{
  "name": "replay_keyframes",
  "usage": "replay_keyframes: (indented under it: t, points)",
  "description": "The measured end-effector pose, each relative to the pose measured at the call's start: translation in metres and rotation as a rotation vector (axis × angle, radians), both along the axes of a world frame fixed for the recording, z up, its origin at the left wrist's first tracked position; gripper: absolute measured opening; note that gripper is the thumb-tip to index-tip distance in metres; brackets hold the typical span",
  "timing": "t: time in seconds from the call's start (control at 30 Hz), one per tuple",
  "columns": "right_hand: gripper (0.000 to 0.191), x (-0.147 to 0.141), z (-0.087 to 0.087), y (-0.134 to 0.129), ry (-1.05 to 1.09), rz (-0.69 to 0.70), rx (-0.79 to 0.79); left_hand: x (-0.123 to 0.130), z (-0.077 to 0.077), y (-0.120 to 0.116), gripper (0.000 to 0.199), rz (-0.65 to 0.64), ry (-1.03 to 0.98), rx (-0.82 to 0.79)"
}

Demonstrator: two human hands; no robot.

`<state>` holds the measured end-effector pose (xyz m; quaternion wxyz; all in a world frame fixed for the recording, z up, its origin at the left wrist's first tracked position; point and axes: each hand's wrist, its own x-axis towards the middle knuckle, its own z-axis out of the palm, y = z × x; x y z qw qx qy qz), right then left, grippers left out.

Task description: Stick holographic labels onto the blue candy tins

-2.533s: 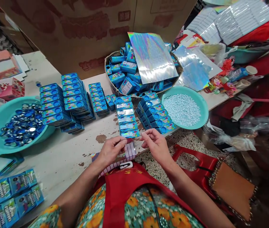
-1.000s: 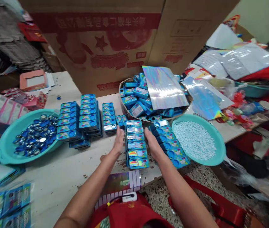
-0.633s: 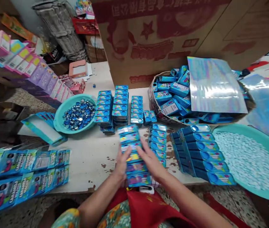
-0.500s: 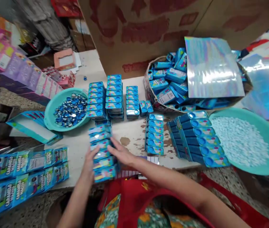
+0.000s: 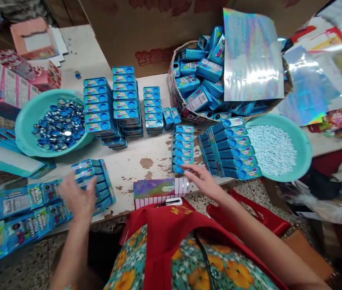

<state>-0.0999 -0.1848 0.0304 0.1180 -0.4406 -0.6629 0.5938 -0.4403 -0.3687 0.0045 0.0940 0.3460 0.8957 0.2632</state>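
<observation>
My left hand point(image 5: 78, 195), slightly blurred, hovers over a stack of small blue candy boxes point(image 5: 106, 185) at the left front of the table. Its thumb stands apart from its fingers and no object shows in its grasp. My right hand point(image 5: 201, 179) is open, fingers stretched toward the near end of a short row of the same boxes point(image 5: 183, 148); whether the fingertips touch it I cannot tell. Right of that row stands a larger, slanted block of blue boxes point(image 5: 228, 151), each with a round recess on its end.
A turquoise bowl point(image 5: 22, 133) of shiny blue caps stands left; another turquoise bowl point(image 5: 305, 149) holds pale blue candies. Behind are stacked boxes point(image 5: 125, 100) and a carton point(image 5: 175, 94) of loose ones under a holographic sheet point(image 5: 253, 60). A patterned strip point(image 5: 152, 191) lies at the front edge.
The stack between my hands has moved left to the front corner. My right hand has left it and moved right to the short row; my left hand has loosened. The view has shifted.
</observation>
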Motion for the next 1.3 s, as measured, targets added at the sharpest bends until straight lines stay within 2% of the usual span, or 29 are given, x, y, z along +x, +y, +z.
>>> replay_keyframes:
  t: [0.03, 0.1, 0.13, 0.17, 0.23, 0.33, 0.43, 0.57, 0.67, 0.77, 0.87, 0.93, 1.0, 1.07, 1.13, 1.2, 1.3]
  points:
    - [0.031, 0.010, -0.003, -0.009, -0.018, -0.003, 0.038, 0.023, -0.003, 0.016, 0.050, -0.074, 0.052, 0.013]
    - [0.027, 0.018, -0.015, -0.028, -0.047, -0.003, 0.139, 0.077, -0.015, 0.052, 0.037, -0.454, -0.087, -0.092]
    - [0.026, 0.018, -0.022, -0.037, -0.061, -0.006, 0.194, 0.104, -0.023, 0.069, 0.032, -0.661, -0.170, -0.197]
    - [0.026, 0.017, -0.031, -0.044, -0.078, -0.011, 0.252, 0.129, -0.030, 0.083, 0.029, -0.816, -0.230, -0.309]
    - [0.028, 0.012, -0.047, -0.054, -0.126, 0.012, 0.369, 0.165, -0.043, 0.101, 0.029, -0.897, -0.272, -0.494]
    - [0.036, 0.007, -0.068, -0.061, -0.256, 0.115, 0.507, 0.180, -0.055, 0.107, 0.031, -0.947, -0.262, -0.543]
    - [0.044, 0.007, -0.082, -0.067, -0.345, 0.222, 0.597, 0.172, -0.059, 0.108, 0.031, -1.018, -0.278, -0.501]
    - [0.047, 0.013, -0.091, -0.075, -0.353, 0.307, 0.713, 0.167, -0.062, 0.115, 0.031, -1.013, -0.313, -0.560]
    - [0.033, 0.015, -0.090, -0.077, -0.366, 0.307, 0.766, 0.169, -0.067, 0.120, 0.030, -1.010, -0.332, -0.587]
    - [0.011, 0.014, -0.077, -0.077, -0.381, 0.284, 0.738, 0.168, -0.068, 0.120, 0.029, -1.010, -0.340, -0.600]
    - [0.009, 0.013, -0.052, -0.075, -0.332, 0.128, 0.611, 0.164, -0.058, 0.115, 0.032, -0.959, -0.354, -0.516]
    - [0.010, 0.013, -0.032, -0.071, -0.233, -0.048, 0.482, 0.161, -0.043, 0.111, 0.034, -0.924, -0.404, -0.322]
    - [0.010, 0.013, -0.015, -0.066, -0.111, -0.193, 0.340, 0.162, -0.027, 0.106, 0.035, -0.943, -0.538, -0.130]
    - [0.012, 0.013, -0.005, -0.061, -0.002, -0.280, 0.203, 0.166, -0.015, 0.103, 0.039, -0.992, -0.731, -0.057]
    - [0.015, 0.011, -0.004, -0.056, 0.063, -0.347, 0.085, 0.171, -0.011, 0.102, 0.030, -0.986, -0.885, -0.085]
    - [0.017, 0.007, -0.013, -0.052, 0.075, -0.429, 0.031, 0.174, -0.013, 0.104, 0.028, -0.940, -0.960, -0.138]
    - [0.017, 0.000, -0.034, -0.047, -0.008, -0.571, 0.155, 0.169, -0.019, 0.112, 0.032, -0.890, -0.961, -0.233]
